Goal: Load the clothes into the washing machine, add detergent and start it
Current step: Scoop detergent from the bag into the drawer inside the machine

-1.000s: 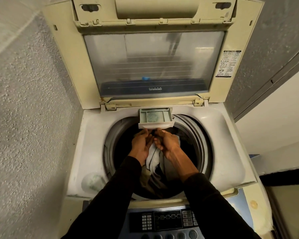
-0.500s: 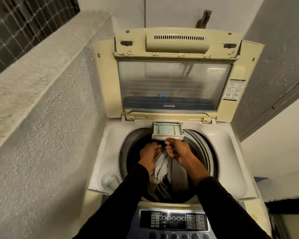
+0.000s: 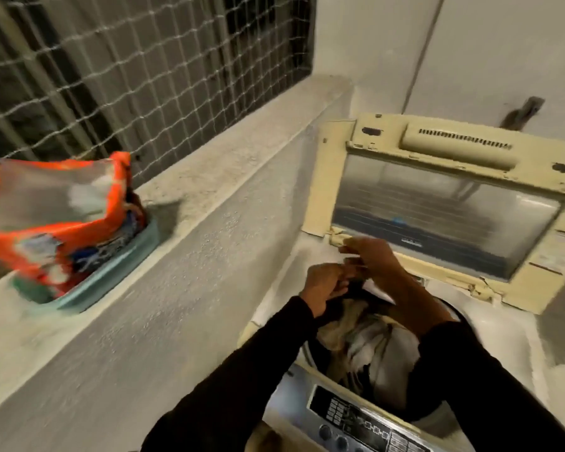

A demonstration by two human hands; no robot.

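The top-loading washing machine (image 3: 509, 334) stands at the right with its glass lid (image 3: 437, 216) raised. Beige and grey clothes (image 3: 372, 347) fill the drum. My left hand (image 3: 325, 285) hovers over the drum's back rim with curled fingers; blur hides whether it holds anything. My right hand (image 3: 372, 259) is just above it, in front of the lid hinge, fingers stretched leftward and touching the left hand. Both hands cover the detergent drawer. An orange detergent bag (image 3: 46, 207) sits open in a teal tray (image 3: 121, 272) on the ledge at the left.
A rough concrete ledge (image 3: 216, 164) runs along the left, level with the machine top, backed by a window with netting (image 3: 144, 60). The control panel (image 3: 356, 415) lies at the machine's front edge. A plain wall closes the space behind the lid.
The view has swung left, bringing the ledge, the netting and the detergent bag into sight. My hands have lifted from the drawer front, the right one higher, and now hide the drawer.
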